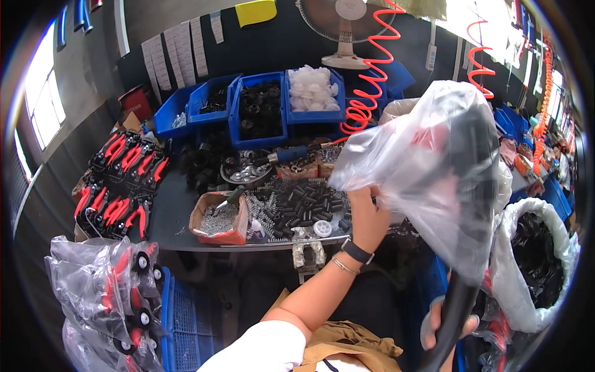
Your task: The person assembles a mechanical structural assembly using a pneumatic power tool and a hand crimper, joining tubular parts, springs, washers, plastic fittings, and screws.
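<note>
Right of the bench's front edge, clear crinkled plastic bag [412, 198] sits over the upper end of a smooth black shaft [456, 310]; red-and-black part [432, 136] inside blurred, shaft's bottom cut off by frame. Left hand [370, 214] pinches bag's edge, fingertips partly hidden. Right hand [435, 319] wraps shaft, partly covered by it. Dark bench [164, 201]: coil springs [260, 208], black cylinders [304, 204]. Fan [346, 53] behind, top cropped.

Just below the left grip [370, 214] sits a dark wristband [357, 252], smooth and broad; next to it, farther from the grip, a thin, pale metallic bracelet [344, 266]. Well apart from the grip, above the elbow, a plain white sleeve [266, 348] ends. Creased mustard-brown cloth [356, 342] covers the lap, farther below the grip.
</note>
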A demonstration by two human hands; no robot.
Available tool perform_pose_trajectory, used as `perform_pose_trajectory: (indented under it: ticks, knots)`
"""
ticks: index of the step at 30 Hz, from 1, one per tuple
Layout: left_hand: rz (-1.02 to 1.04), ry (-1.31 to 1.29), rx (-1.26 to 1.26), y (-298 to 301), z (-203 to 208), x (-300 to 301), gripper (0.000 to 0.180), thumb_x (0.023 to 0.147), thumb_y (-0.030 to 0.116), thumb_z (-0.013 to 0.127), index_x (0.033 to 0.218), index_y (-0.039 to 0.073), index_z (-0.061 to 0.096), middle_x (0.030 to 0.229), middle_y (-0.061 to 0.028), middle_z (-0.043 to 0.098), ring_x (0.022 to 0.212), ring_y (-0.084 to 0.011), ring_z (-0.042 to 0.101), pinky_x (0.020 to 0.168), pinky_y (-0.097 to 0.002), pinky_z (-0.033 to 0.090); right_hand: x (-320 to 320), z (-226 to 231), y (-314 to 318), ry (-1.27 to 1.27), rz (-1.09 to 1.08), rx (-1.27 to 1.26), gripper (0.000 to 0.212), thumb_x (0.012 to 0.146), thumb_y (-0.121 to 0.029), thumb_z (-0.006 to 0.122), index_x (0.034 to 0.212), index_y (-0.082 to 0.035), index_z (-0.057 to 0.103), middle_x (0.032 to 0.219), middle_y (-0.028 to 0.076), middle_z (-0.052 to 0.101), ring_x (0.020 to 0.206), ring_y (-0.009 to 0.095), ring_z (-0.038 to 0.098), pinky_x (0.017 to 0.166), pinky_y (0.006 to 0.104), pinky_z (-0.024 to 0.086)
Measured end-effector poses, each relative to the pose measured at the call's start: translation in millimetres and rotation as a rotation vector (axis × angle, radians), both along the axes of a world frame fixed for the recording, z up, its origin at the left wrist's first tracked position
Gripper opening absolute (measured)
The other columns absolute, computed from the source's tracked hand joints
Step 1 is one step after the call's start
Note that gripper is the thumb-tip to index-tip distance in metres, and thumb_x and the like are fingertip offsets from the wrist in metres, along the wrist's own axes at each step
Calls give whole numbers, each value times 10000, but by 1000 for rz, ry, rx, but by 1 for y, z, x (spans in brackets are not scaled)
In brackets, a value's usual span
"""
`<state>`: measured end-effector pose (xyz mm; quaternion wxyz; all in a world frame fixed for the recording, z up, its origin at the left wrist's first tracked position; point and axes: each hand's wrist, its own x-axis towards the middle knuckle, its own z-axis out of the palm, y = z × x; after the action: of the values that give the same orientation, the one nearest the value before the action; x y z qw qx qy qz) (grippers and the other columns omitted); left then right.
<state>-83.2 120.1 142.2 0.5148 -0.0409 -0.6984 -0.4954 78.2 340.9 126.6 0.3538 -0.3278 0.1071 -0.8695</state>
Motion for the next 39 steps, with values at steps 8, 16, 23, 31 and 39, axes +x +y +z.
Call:
perform_pose_trajectory:
  ticks: [8, 16, 23, 31, 39]
  knots:
    - [-1046, -54, -107, 6, -41, 153, 210, 785, -96, 560, 948, 34, 529, 869, -117, 527, 783, -292, 527, 710, -349, 446, -51, 31, -36, 93, -185, -101, 599, 932, -309, 600, 1344, 37, 336, 1352, 324, 423, 1086, 434, 589, 930, 515, 491]
    - [-1012, 334, -988, -94, -11, 160, 308, 842, 212, 690, 1044, 1, 595, 949, -130, 593, 870, -297, 602, 774, -410, 516, -27, 51, -153, -44, -457, 69, 578, 964, -315, 537, 1373, 30, 318, 1352, 288, 450, 1143, 390, 555, 982, 509, 435]
    - [488, 570, -1805, -233, 96, 109, 732, 872, 214, 547, 1409, 477, 125, 1333, -144, 446, 1191, -401, 492, 1097, -556, 327, -84, -9, -160, -70, -285, 221, 562, 992, -320, 482, 1397, 24, 302, 1353, 257, 475, 1193, 351, 525, 1028, 503, 386]
    - [893, 225, -1750, -300, 130, 297, 614, 827, 270, 660, 1335, 358, 327, 844, -119, 579, 758, -307, 629, 770, -467, 567, -152, 11, -225, 40, -535, 377, 547, 1023, -326, 420, 1426, 18, 283, 1353, 222, 502, 1250, 307, 490, 1081, 497, 329]
    - [1527, -781, -203, -359, 166, 515, 848, 715, 204, 692, 1443, 47, 288, 1091, -238, 624, 868, -389, 660, 753, -434, 532, -176, -31, -264, 258, -408, 420, 416, 976, -260, 557, 1343, -86, 470, 1036, -12, 532, 878, 71, 519, 735, 223, 429]
